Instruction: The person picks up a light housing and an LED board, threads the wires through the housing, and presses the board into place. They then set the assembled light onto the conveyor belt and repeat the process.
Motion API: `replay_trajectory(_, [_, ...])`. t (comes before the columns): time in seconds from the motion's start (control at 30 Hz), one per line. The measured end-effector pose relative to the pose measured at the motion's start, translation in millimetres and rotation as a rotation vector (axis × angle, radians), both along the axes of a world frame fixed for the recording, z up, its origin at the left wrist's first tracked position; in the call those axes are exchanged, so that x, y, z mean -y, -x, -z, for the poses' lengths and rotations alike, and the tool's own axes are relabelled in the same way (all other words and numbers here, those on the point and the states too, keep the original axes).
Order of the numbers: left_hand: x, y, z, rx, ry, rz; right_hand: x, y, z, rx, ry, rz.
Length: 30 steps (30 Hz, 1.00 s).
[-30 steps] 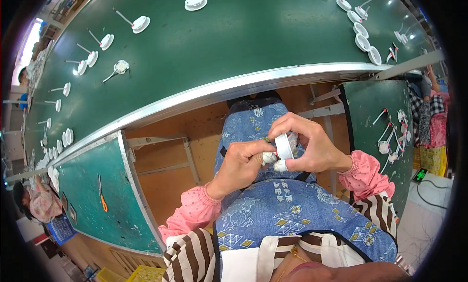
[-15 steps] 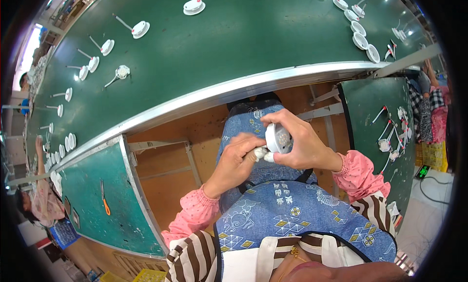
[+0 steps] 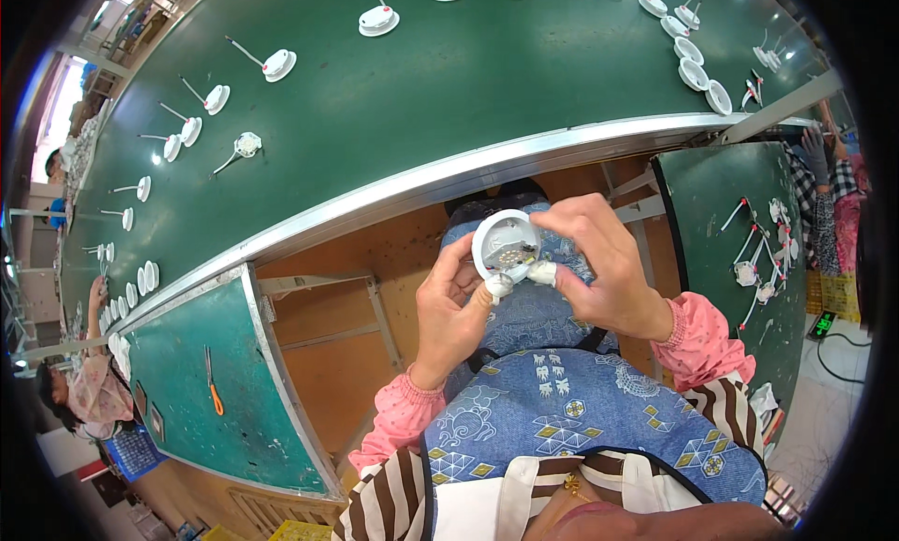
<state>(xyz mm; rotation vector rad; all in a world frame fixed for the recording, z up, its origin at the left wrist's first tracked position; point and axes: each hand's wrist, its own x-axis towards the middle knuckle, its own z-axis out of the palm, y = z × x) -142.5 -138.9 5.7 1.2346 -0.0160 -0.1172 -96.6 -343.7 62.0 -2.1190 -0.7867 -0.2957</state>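
Note:
A round white plastic housing is held above my lap, its hollow inside facing me. Small parts show in its lower half, too small to make out. My left hand grips the left rim, with a white-wrapped thumb at the bottom edge. My right hand pinches the right side; its thumb, also wrapped in white, lies against the lower rim. Both hands are closed on the same housing.
A green conveyor belt with a metal edge runs ahead, carrying several white housings with wires. Scissors with orange handles lie on the left side table. Wired parts lie on the right side table. Co-workers sit at both sides.
The housing has turned from edge-on to face me and moved slightly left. My left hand has shifted up from beneath it onto its left rim. The belt items sit slightly further right.

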Motion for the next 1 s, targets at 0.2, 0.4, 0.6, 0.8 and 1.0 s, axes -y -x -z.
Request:
replay_trajectory(0.2, [20, -1, 6, 0.140, -0.095, -0.133, -17, 0, 20, -0.026, -0.059, 0.093])
replay_trajectory(0.4, [29, -2, 5, 0.161, -0.331, -0.304, -30, -6, 15, 0.024, 0.027, 0.128])
replay_trajectory(0.6, [26, -5, 6, 0.038, -0.153, -0.298, -30, -3, 19, 0.056, 0.026, 0.200])
replay_trajectory(0.8, [26, -8, 4, 0.042, -0.087, -0.263, -28, -6, 20, -0.105, -0.045, 0.129])
replay_trajectory(1.0, [15, -11, 2, -0.049, -0.084, -0.180, -26, -5, 14, -0.269, 0.020, 0.015])
